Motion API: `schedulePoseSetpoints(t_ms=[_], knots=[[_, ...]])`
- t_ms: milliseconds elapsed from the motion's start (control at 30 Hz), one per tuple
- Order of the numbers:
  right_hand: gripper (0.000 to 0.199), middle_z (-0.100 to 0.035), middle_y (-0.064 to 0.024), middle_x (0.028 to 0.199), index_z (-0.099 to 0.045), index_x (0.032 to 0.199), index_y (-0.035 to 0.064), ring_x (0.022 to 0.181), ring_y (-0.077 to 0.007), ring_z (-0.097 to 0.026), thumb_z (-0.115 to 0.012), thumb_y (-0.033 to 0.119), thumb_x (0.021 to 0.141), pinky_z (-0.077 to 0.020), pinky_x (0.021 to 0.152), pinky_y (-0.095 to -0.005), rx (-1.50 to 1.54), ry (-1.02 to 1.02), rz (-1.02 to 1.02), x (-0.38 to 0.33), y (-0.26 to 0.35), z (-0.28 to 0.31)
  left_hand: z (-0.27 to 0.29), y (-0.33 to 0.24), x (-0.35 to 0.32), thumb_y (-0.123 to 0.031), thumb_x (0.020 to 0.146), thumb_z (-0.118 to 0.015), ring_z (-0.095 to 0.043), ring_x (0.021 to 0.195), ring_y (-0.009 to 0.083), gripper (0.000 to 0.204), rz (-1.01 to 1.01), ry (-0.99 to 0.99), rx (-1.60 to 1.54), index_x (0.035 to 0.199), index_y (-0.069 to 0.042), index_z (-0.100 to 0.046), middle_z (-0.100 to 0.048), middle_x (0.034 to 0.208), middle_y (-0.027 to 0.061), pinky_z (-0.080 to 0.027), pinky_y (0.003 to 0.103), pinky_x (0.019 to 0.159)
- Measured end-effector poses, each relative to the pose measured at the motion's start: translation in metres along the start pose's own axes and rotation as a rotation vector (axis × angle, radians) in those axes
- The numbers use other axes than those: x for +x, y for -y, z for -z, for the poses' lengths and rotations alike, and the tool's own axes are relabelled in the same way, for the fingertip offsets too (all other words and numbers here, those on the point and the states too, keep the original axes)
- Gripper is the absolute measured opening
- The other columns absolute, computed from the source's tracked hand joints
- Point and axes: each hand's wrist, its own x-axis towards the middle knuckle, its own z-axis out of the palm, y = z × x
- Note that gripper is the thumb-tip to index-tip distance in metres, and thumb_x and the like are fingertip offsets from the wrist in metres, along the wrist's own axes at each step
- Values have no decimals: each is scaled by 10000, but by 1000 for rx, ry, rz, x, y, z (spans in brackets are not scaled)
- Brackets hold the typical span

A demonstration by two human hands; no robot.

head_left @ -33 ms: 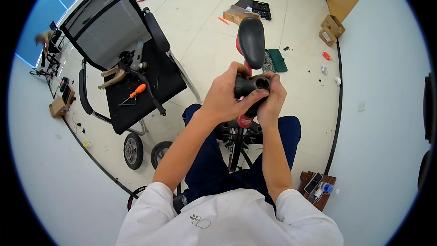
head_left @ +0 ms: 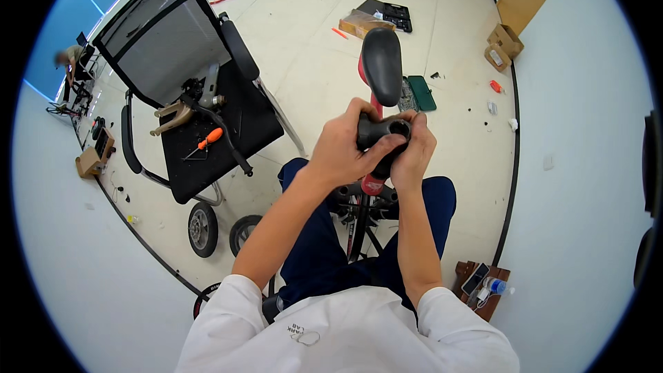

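your left hand [head_left: 342, 148] and right hand [head_left: 414, 152] are both clamped on the black tubular part [head_left: 383, 132], its long axis running left to right between your fingers, open end toward the right fingertips. the black saddle [head_left: 382, 62] stands just beyond your fingers; the red post [head_left: 373, 183] drops below them, the screwdriver [head_left: 207, 139] well left

Nothing has moved (same instant, both hands [head_left: 376, 148] unchanged).
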Motion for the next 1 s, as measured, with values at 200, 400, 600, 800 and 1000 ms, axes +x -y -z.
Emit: schedulePoseSetpoints(t_ms=[200, 400, 600, 800, 1000], knots=[[449, -602, -80, 633, -595, 744, -52, 577, -122, -521, -359, 248, 979, -418, 572, -273, 69, 52, 12, -2, 17, 3, -21, -9, -15, -74, 925, -532, -528, 452, 164, 103, -40, -215, 38, 887, 9, -483, -506, 554, 97, -403, 307, 450], [462, -589, -76, 600, -613, 732, -66, 557, -116, -523, -371, 249, 969, -417, 550, -268, 153, 204, 4, 2, 22, 7, -24, -23, -27, -99, 939, -547, -558, 460, 177, 140, 50, -276, 104, 888, 11, -477, -524, 564, 108, -416, 298, 450], [465, -618, -97, 611, -622, 707, -71, 538, -134, -537, -390, 254, 947, -424, 539, -266, 289, 375, -2, 13, 22, 17, -34, -59, -36, -204, 907, -665, -615, 482, 305, 288, 170, -347, 164, 902, 8, -470, -569, 597, 161, -459, 341, 437], [468, -617, -88, 618, -633, 714, -64, 567, -124, -536, -377, 260, 935, -428, 563, -265, 269, 394, -81, 12, 18, 24, -33, -62, -31, -238, 913, -651, -628, 516, 334, 332, 252, -235, 151, 950, 16, -441, -576, 611, 178, -464, 366, 460], [470, -562, -52, 606, -611, 726, -51, 575, -98, -497, -388, 293, 956, -398, 558, -260, 190, 320, -73, 16, 13, 13, -18, -52, -31, -210, 925, -579, -632, 597, 395, 294, 253, -138, 36, 1009, 31, -433, -596, 668, 234, -474, 410, 540]])
